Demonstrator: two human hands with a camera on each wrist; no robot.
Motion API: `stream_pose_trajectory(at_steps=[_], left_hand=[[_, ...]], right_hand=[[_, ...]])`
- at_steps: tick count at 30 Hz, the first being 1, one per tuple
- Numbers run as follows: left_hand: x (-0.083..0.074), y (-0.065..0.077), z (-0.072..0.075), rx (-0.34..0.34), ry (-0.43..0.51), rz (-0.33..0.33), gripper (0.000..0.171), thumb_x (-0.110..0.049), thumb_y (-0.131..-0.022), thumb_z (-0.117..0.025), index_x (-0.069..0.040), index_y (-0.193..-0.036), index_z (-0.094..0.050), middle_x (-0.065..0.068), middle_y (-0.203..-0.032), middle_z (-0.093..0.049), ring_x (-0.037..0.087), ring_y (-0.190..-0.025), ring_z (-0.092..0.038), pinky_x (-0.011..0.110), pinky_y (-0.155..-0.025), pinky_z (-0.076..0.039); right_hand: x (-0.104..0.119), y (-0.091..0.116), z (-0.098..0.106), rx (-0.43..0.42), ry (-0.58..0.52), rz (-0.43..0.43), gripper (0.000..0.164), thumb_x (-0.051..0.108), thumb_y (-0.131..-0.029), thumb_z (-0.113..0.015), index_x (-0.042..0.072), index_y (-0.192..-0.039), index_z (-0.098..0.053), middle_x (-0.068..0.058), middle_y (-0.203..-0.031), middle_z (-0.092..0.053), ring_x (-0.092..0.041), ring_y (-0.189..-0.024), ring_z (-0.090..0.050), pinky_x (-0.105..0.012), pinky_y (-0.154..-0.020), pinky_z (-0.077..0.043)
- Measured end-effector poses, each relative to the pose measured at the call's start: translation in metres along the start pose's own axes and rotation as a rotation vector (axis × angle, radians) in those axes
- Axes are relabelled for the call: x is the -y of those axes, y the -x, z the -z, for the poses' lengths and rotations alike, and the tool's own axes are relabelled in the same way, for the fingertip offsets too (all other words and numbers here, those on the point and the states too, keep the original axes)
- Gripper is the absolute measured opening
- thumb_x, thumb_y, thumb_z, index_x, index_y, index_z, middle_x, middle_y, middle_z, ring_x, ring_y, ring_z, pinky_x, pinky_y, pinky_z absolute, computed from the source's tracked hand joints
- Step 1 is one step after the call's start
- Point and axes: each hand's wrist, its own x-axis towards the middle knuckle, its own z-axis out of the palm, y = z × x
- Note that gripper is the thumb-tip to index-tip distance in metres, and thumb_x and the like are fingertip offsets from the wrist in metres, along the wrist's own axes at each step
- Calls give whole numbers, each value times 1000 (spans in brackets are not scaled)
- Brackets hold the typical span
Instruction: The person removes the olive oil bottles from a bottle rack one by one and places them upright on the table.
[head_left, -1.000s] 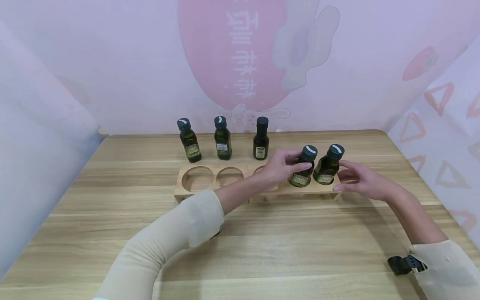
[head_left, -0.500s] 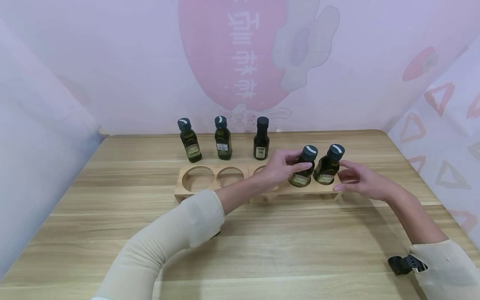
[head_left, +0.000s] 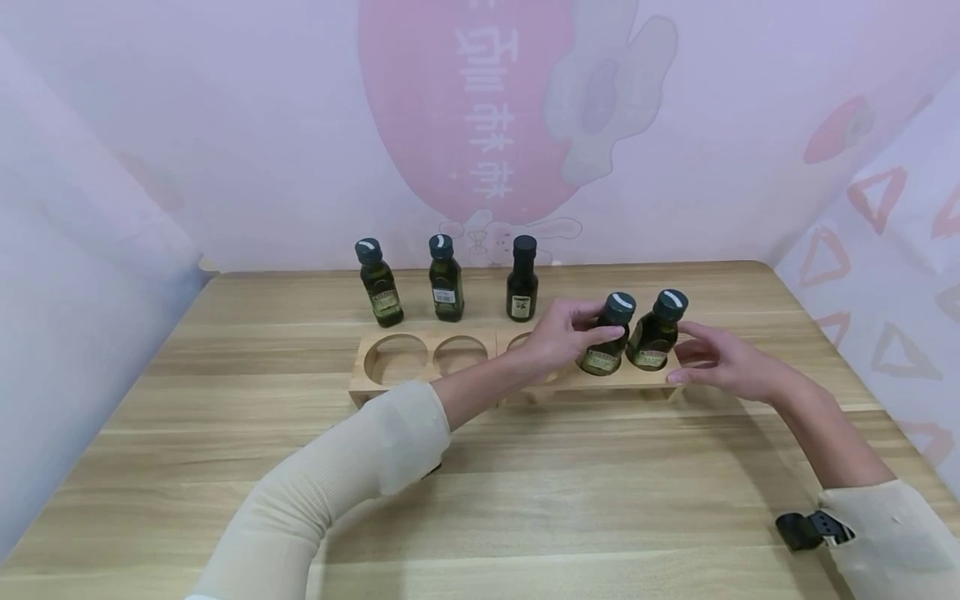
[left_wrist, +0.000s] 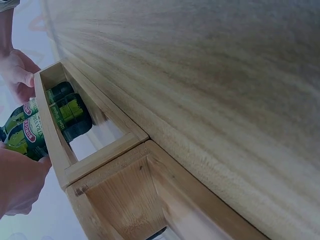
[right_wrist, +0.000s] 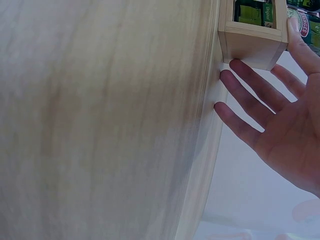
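Observation:
A wooden rack (head_left: 366, 386) with round holes stands on the table; it consists of two sections set end to end. My left hand (head_left: 558, 337) grips a dark green bottle (head_left: 602, 360) sitting in one of its right-hand holes, thumb across the front. Beside it, a matching bottle (head_left: 651, 348) fills the end hole. In the left wrist view, the lower ends of both bottles show inside the rack's open frame. My right hand (head_left: 731, 364) touches the rack's right end, thumb at the front corner. Its fingers (right_wrist: 250, 102) are spread and nearly straight in the right wrist view.
Behind the rack stand two green bottles (head_left: 382, 292) (head_left: 446, 287) and a slimmer dark bottle (head_left: 521, 283) with a pale label. The rack's left holes hold nothing. A printed cloth backdrop (head_left: 262, 150) rises past the table's (head_left: 525, 508) back edge.

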Motion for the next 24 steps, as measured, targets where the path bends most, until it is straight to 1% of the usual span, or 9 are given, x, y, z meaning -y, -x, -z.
stream_pose_trajectory(at_steps=[6,16,24], left_hand=[[-2,1,1,4,2,5,42,-5,-98,-72,1,-139,-63,19,-129,-70,26,-115,-71,28,-94,-58],[-3,0,1,10,1,5,42,-5,-98,-72,0,-138,-64,19,-130,-70,27,-115,-71,28,-94,-59],[-5,0,3,1,-15,15,43,-7,-98,-72,-2,-140,-63,17,-130,-70,26,-114,-71,31,-95,-59]], right_hand=[[1,0,0,-2,4,-1,85,10,-98,-72,-20,-155,-17,-47,-141,-46,-59,-133,-47,-59,-104,-48],[-1,0,0,-4,10,3,84,11,-98,-73,-16,-156,-20,-44,-142,-48,-57,-133,-49,-59,-104,-48],[-1,-1,0,-3,16,-12,85,12,-98,-73,-16,-157,-19,-44,-143,-47,-57,-134,-49,-59,-105,-48]])
